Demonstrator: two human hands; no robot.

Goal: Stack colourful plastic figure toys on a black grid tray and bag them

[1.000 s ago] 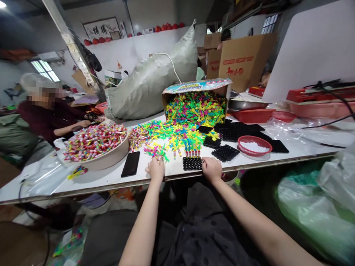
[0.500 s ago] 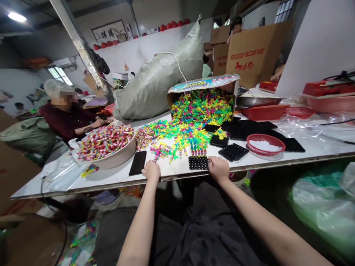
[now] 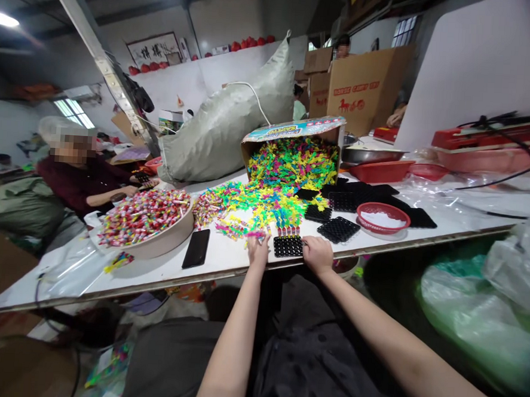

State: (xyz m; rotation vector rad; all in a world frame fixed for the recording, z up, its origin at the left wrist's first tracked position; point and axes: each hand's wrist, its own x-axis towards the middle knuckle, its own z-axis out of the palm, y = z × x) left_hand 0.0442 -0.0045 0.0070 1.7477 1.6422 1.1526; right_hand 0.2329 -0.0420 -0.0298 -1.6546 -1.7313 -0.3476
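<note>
My right hand point(image 3: 318, 254) grips the right edge of a black grid tray point(image 3: 288, 248) at the table's front edge. Several small candy tubes with coloured plastic tops point(image 3: 288, 230) stand in a row along the tray's far side. Just left of the tray, my left hand point(image 3: 258, 252) has its fingers closed around a pink plastic toy point(image 3: 256, 234); its lower part is hidden by the fingers. Beyond both hands lies a loose heap of yellow, green and blue plastic toys point(image 3: 271, 202), spilling from an opened cardboard box point(image 3: 291, 129).
A black phone point(image 3: 196, 249) lies left of my left hand, beside a wide basin point(image 3: 161, 243) of wrapped candies. Black trays point(image 3: 338, 230) and a red basket point(image 3: 382, 228) with white contents sit to the right. A co-worker point(image 3: 76, 163) sits across at left.
My left hand has moved right, from near the phone to beside the tray, with the pink toy in it. My right hand stays on the tray. The view has shifted slightly.
</note>
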